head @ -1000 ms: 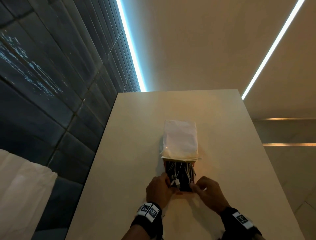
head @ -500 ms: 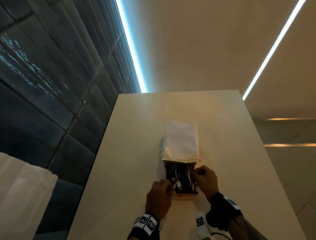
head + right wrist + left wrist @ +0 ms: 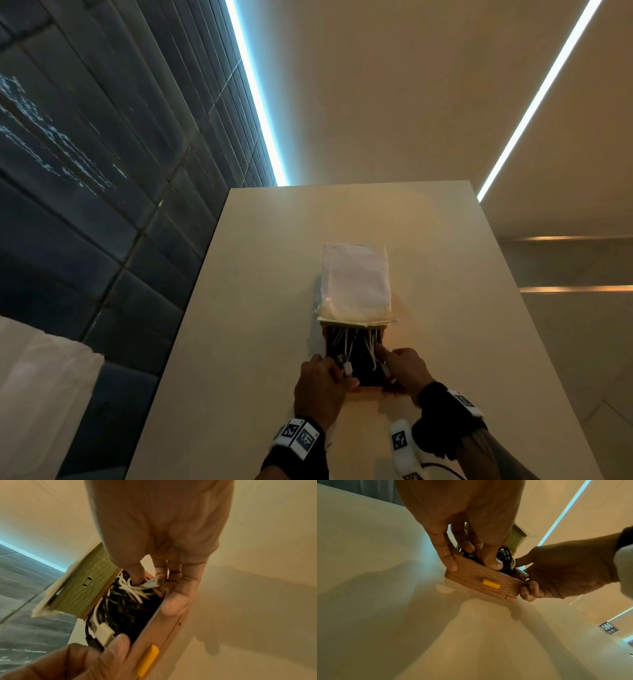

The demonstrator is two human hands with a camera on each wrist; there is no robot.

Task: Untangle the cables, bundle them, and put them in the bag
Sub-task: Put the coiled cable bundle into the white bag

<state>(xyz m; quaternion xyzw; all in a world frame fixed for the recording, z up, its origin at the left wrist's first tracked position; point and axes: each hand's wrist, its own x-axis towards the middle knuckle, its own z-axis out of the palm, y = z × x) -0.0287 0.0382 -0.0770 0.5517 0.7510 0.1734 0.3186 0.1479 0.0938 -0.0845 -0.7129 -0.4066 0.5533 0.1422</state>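
On the bench [image 3: 260,308], both hands grasp the open case [image 3: 481,580]: left hand [image 3: 320,387] fingers on its rim, right hand [image 3: 406,371] fingers pinching cables [image 3: 126,601].

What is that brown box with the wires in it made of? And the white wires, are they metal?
The box looks like moulded plastic: matte brown, with a raised brick pattern and a glossy yellow tab. Its raised green lid shows the same pattern. The white wires look coated in smooth, bendy plastic or rubber; one plug seems to have a shiny, probably metal tip. Metal inside cannot be seen.
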